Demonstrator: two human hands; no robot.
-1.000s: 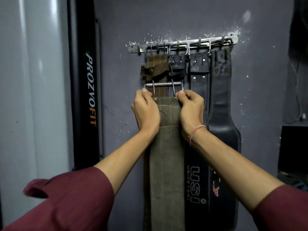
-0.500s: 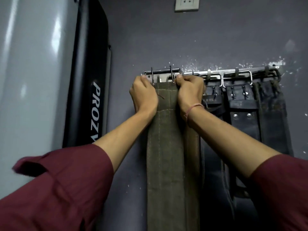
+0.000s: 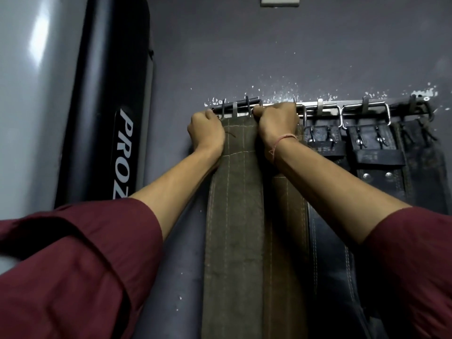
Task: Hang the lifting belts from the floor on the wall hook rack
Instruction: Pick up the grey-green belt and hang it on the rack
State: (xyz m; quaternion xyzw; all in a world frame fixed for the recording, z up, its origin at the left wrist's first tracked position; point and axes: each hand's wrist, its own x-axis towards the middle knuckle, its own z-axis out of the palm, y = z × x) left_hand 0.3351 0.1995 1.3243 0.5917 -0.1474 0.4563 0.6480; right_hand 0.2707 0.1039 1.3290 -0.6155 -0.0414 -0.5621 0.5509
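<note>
hanging between left hand (image 3: 208, 133) and right hand (image 3: 277, 126), the olive belt (image 3: 234, 216) is clamped at its top corners.

Black PROZ-lettered pad (image 3: 117, 118) beside a glossy grey panel (image 3: 36, 118); socket plate (image 3: 279, 1) high on the wall (image 3: 244, 57)

A black upright panel (image 3: 115, 69) lettered PROZ stands against a dark grey wall (image 3: 244, 50) flecked with white chips. Left of the panel a glossy pale surface (image 3: 36, 99) catches glare; up to its right, a white wall plate (image 3: 280, 0)
</note>
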